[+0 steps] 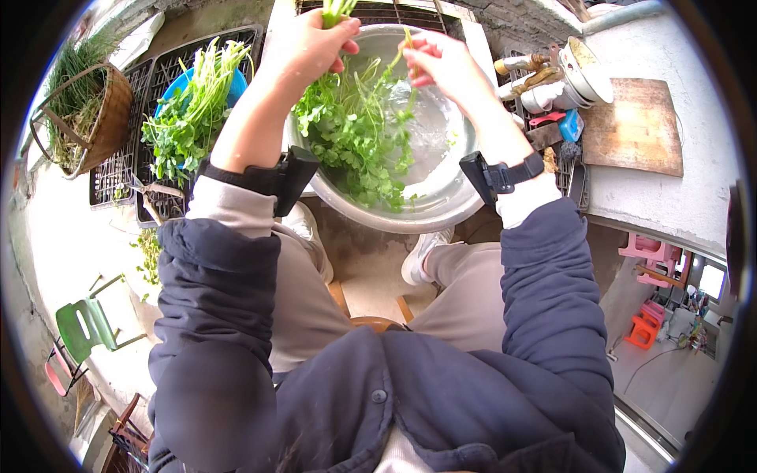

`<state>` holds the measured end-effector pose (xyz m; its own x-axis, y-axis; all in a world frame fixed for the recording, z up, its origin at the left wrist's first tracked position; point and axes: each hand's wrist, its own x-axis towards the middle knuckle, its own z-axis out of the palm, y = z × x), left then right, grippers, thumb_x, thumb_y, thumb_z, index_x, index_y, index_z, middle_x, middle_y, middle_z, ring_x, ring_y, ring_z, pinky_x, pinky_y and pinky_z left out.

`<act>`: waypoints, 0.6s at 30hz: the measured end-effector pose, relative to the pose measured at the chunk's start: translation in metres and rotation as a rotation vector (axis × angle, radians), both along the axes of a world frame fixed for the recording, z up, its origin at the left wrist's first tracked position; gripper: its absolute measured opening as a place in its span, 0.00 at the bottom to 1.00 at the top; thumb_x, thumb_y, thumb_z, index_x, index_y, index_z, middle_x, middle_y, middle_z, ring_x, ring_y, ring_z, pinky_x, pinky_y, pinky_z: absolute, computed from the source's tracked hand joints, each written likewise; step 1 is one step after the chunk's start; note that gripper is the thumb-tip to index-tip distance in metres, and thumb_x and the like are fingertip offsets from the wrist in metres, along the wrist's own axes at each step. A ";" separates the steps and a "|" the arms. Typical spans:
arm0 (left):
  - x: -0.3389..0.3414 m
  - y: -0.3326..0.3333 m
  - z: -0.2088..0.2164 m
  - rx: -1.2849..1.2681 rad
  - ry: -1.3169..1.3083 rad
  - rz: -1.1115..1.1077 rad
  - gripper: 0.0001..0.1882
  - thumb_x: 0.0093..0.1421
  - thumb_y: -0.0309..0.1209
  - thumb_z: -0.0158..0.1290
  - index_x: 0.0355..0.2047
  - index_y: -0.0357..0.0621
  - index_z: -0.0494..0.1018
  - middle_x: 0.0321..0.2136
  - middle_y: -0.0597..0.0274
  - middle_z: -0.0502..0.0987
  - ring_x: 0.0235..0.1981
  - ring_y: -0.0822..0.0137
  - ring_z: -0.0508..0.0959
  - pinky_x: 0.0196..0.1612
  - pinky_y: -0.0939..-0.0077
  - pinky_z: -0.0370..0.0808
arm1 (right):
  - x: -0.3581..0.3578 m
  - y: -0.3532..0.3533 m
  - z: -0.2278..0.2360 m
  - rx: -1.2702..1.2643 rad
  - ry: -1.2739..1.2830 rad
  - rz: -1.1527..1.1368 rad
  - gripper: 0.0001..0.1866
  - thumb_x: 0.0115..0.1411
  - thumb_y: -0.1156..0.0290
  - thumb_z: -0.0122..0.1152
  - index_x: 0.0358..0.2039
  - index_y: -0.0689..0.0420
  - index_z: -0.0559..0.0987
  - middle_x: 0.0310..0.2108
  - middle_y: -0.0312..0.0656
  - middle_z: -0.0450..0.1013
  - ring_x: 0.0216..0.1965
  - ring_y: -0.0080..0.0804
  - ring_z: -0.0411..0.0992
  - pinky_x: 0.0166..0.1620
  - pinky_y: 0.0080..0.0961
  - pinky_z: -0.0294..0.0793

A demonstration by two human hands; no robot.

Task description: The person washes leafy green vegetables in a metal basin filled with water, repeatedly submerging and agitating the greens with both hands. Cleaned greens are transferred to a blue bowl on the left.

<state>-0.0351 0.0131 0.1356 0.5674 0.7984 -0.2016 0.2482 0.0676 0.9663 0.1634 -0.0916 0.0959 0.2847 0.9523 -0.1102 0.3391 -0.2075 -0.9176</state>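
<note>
A wide metal basin [319, 195] of water stands before my knees. In its left half floats a heap of leafy greens [355, 130] that look like celery or coriander. Over the far left rim, my left hand [311, 47] is closed round pale green stems [337, 9], whose upper ends are cut off by the picture's edge. My right hand [438, 67] is at the far right of the basin, thumb and fingers pinching a thin green stalk [408, 43]. Leaves from that stalk seem to trail down toward the heap. Both hands are above the water.
Left of the basin, a blue bowl [239, 85] of greens sits on black crates [118, 177], beside a wicker basket [110, 118] and scissors [154, 189]. At right are a wooden board [635, 126], a white pot [587, 71] and a blue brush [569, 126]. A green chair [85, 329] stands lower left.
</note>
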 end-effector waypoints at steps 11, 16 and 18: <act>0.018 -0.017 0.015 0.103 -0.440 0.117 0.05 0.56 0.29 0.62 0.32 0.42 0.80 0.23 0.70 0.78 0.20 0.82 0.71 0.22 0.89 0.65 | -0.046 0.002 0.064 0.336 -0.251 0.024 0.10 0.61 0.72 0.58 0.41 0.63 0.80 0.28 0.41 0.78 0.29 0.22 0.74 0.35 0.23 0.73; 0.020 -0.017 0.023 0.129 -0.538 0.126 0.06 0.57 0.30 0.62 0.33 0.42 0.79 0.23 0.73 0.76 0.20 0.83 0.69 0.23 0.89 0.63 | -0.044 0.014 0.023 0.152 0.070 0.130 0.11 0.56 0.67 0.68 0.37 0.57 0.83 0.31 0.35 0.79 0.32 0.19 0.74 0.40 0.22 0.73; 0.020 -0.015 0.028 0.144 -0.574 0.176 0.07 0.57 0.31 0.62 0.34 0.43 0.78 0.22 0.75 0.74 0.18 0.84 0.67 0.22 0.89 0.62 | -0.040 0.007 0.004 -0.014 0.077 0.208 0.12 0.55 0.65 0.69 0.38 0.56 0.84 0.31 0.36 0.79 0.32 0.20 0.73 0.40 0.23 0.73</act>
